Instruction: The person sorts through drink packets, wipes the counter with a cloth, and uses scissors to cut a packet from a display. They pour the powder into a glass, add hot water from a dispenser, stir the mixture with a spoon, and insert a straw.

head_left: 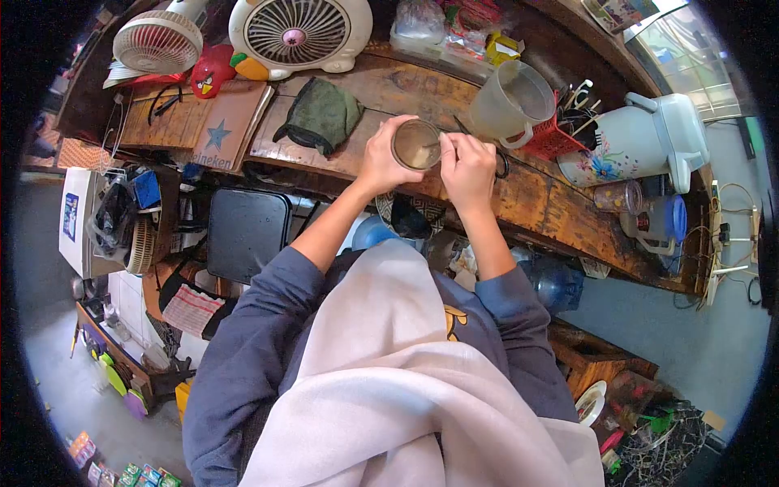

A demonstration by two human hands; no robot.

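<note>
A clear glass (pixel 416 146) with a pale content at its bottom is held above the front edge of the wooden counter (pixel 398 93). My left hand (pixel 385 158) is wrapped round the glass's left side. At its right rim, my right hand (pixel 468 166) has its fingers closed in a pinch on a thin utensil handle that reaches into the glass. Left of my hands lies a dark green cloth (pixel 320 115). Behind and right of my right hand stands a translucent plastic pitcher (pixel 505 104).
Right of the pitcher are a red basket (pixel 553 134) of utensils, a large flowered thermos (pixel 629 146) and a lidded jug (pixel 661 223). Two fans (pixel 300 36) stand at the back left. A black stool seat (pixel 248 235) is below the counter.
</note>
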